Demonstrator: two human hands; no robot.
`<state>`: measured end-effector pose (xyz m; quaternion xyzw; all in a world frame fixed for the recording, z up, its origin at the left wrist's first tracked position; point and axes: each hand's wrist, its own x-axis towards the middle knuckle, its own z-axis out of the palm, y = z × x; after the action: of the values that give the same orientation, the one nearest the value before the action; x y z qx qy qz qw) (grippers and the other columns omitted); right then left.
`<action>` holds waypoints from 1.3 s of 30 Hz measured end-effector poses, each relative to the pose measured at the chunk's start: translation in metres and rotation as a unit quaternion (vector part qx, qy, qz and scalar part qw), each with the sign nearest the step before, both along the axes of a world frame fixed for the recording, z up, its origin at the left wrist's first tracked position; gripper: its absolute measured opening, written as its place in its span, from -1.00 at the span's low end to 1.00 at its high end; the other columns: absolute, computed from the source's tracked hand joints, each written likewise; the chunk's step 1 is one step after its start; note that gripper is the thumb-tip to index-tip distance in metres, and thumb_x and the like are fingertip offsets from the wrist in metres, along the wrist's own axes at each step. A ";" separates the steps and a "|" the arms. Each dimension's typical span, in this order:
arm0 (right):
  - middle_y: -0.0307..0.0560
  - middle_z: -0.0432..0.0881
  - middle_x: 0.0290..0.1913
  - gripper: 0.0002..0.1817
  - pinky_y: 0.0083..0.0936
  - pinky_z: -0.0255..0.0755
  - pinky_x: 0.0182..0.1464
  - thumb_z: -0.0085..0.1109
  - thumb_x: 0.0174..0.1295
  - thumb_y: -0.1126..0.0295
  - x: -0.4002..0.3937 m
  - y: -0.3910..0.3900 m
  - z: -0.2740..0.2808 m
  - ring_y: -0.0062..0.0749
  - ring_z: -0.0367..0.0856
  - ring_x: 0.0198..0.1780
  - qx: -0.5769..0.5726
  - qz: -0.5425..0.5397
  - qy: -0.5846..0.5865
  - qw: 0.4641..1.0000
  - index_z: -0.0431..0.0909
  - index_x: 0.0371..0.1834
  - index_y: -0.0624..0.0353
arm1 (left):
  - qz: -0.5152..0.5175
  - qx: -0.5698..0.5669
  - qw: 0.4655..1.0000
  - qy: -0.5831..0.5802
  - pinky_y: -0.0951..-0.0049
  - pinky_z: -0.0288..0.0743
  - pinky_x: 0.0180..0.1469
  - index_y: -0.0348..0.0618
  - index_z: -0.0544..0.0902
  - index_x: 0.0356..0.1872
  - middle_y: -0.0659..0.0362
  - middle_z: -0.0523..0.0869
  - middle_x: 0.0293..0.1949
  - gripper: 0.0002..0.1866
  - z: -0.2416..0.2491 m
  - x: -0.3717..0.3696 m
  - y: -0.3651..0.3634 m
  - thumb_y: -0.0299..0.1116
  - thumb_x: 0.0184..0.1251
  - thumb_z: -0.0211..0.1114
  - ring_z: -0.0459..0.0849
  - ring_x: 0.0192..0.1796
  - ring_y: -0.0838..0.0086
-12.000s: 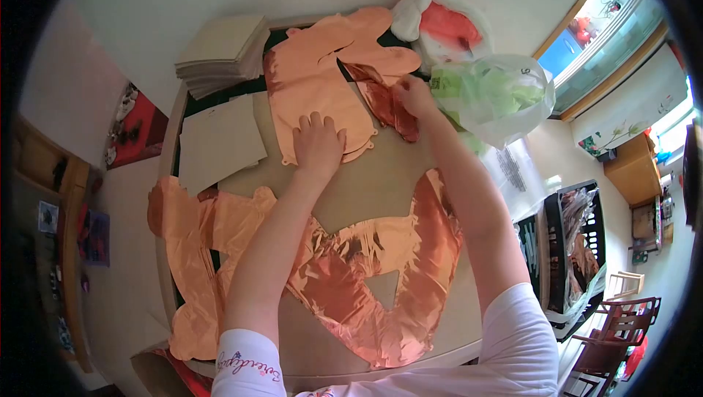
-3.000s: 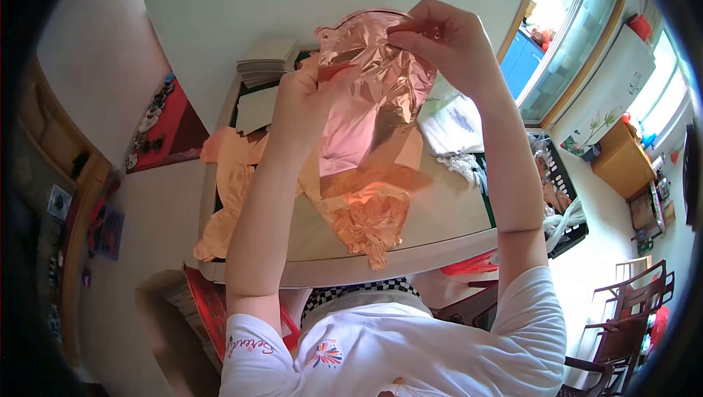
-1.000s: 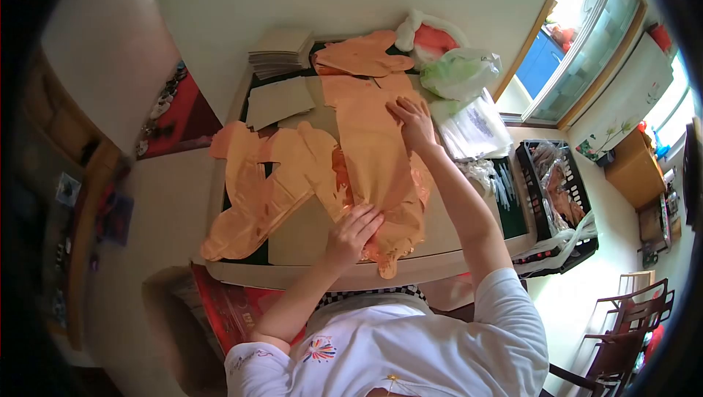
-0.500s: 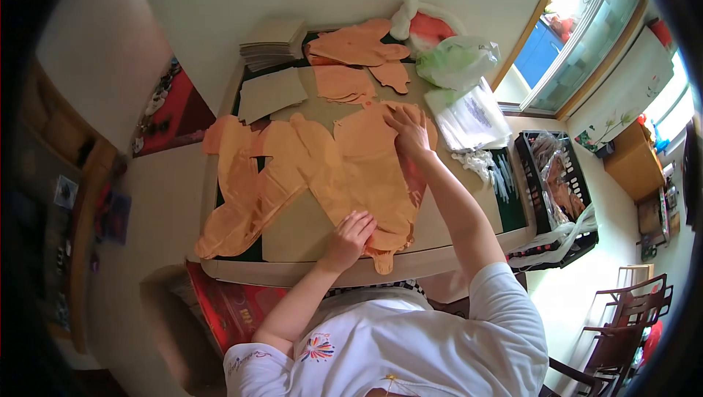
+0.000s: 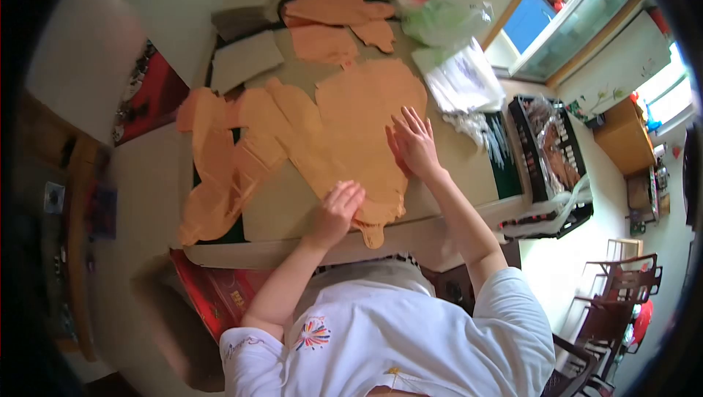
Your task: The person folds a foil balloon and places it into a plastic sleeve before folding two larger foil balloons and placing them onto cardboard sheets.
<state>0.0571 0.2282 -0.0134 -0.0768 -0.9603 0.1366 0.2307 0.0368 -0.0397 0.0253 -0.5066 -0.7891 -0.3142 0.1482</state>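
A flat orange shape [image 5: 359, 126] of thin, foil-like sheet, resembling an uninflated balloon, lies in front of me with a narrow tab [image 5: 373, 236] at its near end. My left hand [image 5: 338, 210] rests on its lower left part, fingers extended and close together. On its right edge lies my right hand [image 5: 416, 146], palm down with fingers spread; a strip of reddish underside shows beside the fingers. Left of this shape, more orange sheets [image 5: 212, 170] overlap in a loose, creased heap. Beige board [image 5: 278, 214] covers the table beneath them.
At the back are more orange pieces [image 5: 326, 44], a grey-beige card [image 5: 245, 60] and a green-tinted bag [image 5: 443, 22]. Clear plastic sleeves [image 5: 465, 78] lie at the right, above white strips [image 5: 472, 130]. A black crate [image 5: 533, 151] of packaged items stands beyond the table's right edge.
My right hand has drawn back from the shape's top to its right edge, and the upper part now lies spread out wider. My left hand stays near the lower end. The view has shifted.
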 end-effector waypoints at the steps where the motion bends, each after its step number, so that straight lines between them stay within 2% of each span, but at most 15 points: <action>1: -0.01 0.32 0.41 -0.55 0.14 0.01 0.43 0.07 0.31 0.27 0.007 -0.006 0.006 -0.12 0.19 0.48 0.002 -0.001 -0.016 1.000 0.43 0.29 -0.04 | 0.003 0.010 1.000 -0.017 0.29 0.51 0.15 -0.24 0.70 -0.15 0.09 0.70 -0.06 -0.79 0.000 0.000 0.001 -0.46 0.21 0.23 0.61 0.11 0.28; 4: -0.01 0.39 0.36 -0.60 0.15 0.12 0.37 0.04 0.36 0.21 -0.005 -0.009 0.019 -0.08 0.26 0.43 0.020 -0.002 -0.019 1.000 0.44 0.25 -0.04 | 0.010 0.037 0.999 -0.031 0.30 0.54 0.11 -0.23 0.70 -0.10 0.10 0.71 -0.09 -0.75 -0.004 -0.002 0.004 -0.50 0.18 0.28 0.63 0.07 0.27; 6: -0.02 0.39 0.36 -0.59 0.15 0.12 0.37 0.04 0.36 0.22 -0.004 -0.008 0.016 -0.09 0.26 0.43 0.021 -0.003 -0.017 1.000 0.44 0.26 -0.06 | 0.017 0.048 0.998 -0.032 0.30 0.56 0.08 -0.24 0.70 -0.10 0.11 0.73 -0.12 -0.73 -0.004 -0.002 0.004 -0.52 0.14 0.33 0.64 0.04 0.27; 15: -0.04 0.39 0.36 -0.58 0.13 0.11 0.39 0.03 0.36 0.23 -0.004 -0.006 0.012 -0.11 0.25 0.44 0.020 0.002 -0.015 1.000 0.43 0.28 -0.08 | 0.016 0.026 0.999 -0.015 0.33 0.53 0.11 -0.19 0.71 -0.11 0.14 0.72 -0.10 -0.77 -0.010 -0.001 0.003 -0.45 0.20 0.28 0.62 0.07 0.31; 21: -0.03 0.39 0.36 -0.59 0.13 0.09 0.39 0.03 0.36 0.23 -0.005 -0.005 0.013 -0.11 0.25 0.44 0.018 0.000 -0.015 1.000 0.44 0.27 -0.07 | 0.017 -0.012 1.000 -0.005 0.31 0.52 0.11 -0.19 0.71 -0.14 0.15 0.72 -0.09 -0.76 -0.016 -0.001 0.001 -0.48 0.14 0.30 0.62 0.07 0.31; 26: -0.03 0.39 0.36 -0.60 0.12 0.09 0.39 0.02 0.36 0.24 -0.004 -0.007 0.012 -0.12 0.25 0.44 0.009 -0.004 -0.017 1.000 0.44 0.27 -0.07 | -0.013 -0.081 0.993 -0.081 0.16 0.36 0.30 -0.18 0.56 0.13 0.05 0.55 0.17 -0.49 -0.006 0.001 -0.009 -0.55 0.04 0.29 0.47 0.26 0.20; 30: -0.04 0.40 0.35 -0.61 0.12 0.10 0.39 0.03 0.36 0.25 -0.005 -0.007 0.015 -0.12 0.26 0.44 0.013 -0.006 -0.016 1.000 0.45 0.25 -0.06 | -0.023 -0.092 0.977 -0.193 0.10 0.14 0.47 -0.12 0.41 0.31 0.00 0.36 0.35 -0.36 0.038 0.009 -0.026 -0.60 0.09 0.21 0.27 0.44 0.13; 33: -0.04 0.40 0.35 -0.61 0.12 0.11 0.39 0.04 0.36 0.25 -0.004 -0.009 0.018 -0.12 0.28 0.43 0.013 -0.009 -0.020 1.000 0.46 0.24 -0.06 | -0.015 -0.074 0.983 -0.167 0.09 0.10 0.48 -0.11 0.43 0.30 0.00 0.32 0.39 -0.39 0.050 0.005 -0.013 -0.49 0.14 0.29 0.21 0.48 0.15; 39: -0.03 0.42 0.33 -0.62 0.13 0.12 0.38 0.04 0.35 0.25 -0.005 -0.008 0.015 -0.12 0.28 0.42 0.016 -0.007 -0.010 1.000 0.48 0.22 -0.05 | 0.015 -0.105 0.993 -0.047 0.01 0.04 0.48 -0.07 0.44 0.32 0.00 0.28 0.43 -0.36 -0.005 -0.015 0.042 -0.08 0.24 0.32 0.18 0.49 0.17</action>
<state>0.0517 0.2206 0.0013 -0.0816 -0.9641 0.1186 0.2229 0.0222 0.0027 0.0204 -0.4919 -0.8315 -0.2507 0.0617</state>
